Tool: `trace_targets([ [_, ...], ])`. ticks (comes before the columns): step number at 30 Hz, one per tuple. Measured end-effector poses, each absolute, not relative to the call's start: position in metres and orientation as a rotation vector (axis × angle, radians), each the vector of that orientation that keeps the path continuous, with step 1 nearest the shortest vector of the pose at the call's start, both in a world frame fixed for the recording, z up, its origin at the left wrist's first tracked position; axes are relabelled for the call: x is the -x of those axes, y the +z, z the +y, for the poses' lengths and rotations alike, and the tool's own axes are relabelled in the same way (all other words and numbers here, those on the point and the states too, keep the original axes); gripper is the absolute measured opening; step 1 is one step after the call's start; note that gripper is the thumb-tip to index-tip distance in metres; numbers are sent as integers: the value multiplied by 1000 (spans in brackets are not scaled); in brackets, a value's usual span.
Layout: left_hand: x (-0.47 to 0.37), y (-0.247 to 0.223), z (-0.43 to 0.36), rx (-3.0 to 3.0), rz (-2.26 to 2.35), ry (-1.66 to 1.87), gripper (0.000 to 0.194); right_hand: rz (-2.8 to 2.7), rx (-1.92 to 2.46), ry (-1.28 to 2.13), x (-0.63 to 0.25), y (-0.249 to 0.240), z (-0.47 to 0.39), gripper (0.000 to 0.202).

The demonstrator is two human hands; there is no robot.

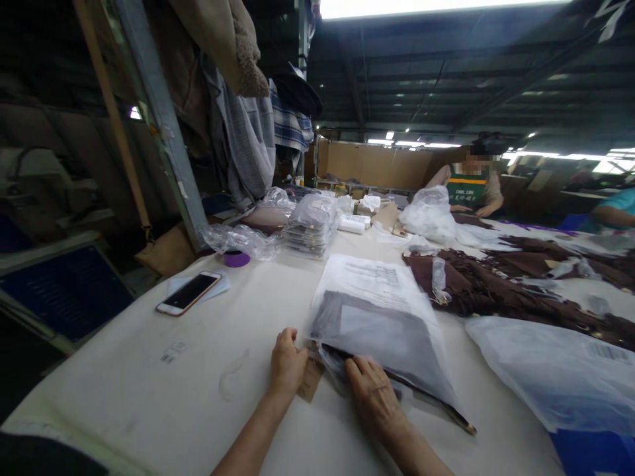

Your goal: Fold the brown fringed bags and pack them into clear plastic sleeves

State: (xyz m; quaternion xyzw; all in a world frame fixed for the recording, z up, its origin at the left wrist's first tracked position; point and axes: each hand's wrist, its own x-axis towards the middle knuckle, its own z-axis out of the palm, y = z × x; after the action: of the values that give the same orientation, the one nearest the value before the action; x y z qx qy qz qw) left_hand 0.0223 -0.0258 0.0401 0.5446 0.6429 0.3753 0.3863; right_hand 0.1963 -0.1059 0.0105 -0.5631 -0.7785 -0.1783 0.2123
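Note:
A frosted plastic bag (377, 281) lies flat on the table, with a flat dark grey item (397, 340) showing through it. A dark zipper-like edge with a gold end runs along the bag's near side. My left hand (288, 363) is closed in a pinch at the bag's near left corner. Beside those fingers, a brown cardboard tag (311, 380) sticks out. My right hand (374, 393) lies palm down on the near edge, over loose clear plastic; its fingers are extended and its thumb is hidden.
A phone (191, 293) and purple tape roll (237, 258) lie left. Behind stands a stack of bagged items (310, 228). Brown fringed pieces (496, 284) and a filled plastic bag (555, 370) lie right. A metal post (163, 119) rises left. A co-worker (469, 185) works across the table.

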Motion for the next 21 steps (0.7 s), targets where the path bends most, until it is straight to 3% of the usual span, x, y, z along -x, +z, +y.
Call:
trace_targets([
  [4,-27,43,-12,-1539,1613,833,18,-2114,1591,-459,-198,18,-105,26],
  [8,-32,45,-3,-1591,1616,759,20,-2015,1619,-479,-186,24,-107,15],
  [17,-30,37,1,-1476,1557,748,21,-2317,1302,-415,-132,20,-105,38],
  [21,-29,36,2,-1395,1520,757,25,-2286,1202,-637,-135,14,-100,38],
])
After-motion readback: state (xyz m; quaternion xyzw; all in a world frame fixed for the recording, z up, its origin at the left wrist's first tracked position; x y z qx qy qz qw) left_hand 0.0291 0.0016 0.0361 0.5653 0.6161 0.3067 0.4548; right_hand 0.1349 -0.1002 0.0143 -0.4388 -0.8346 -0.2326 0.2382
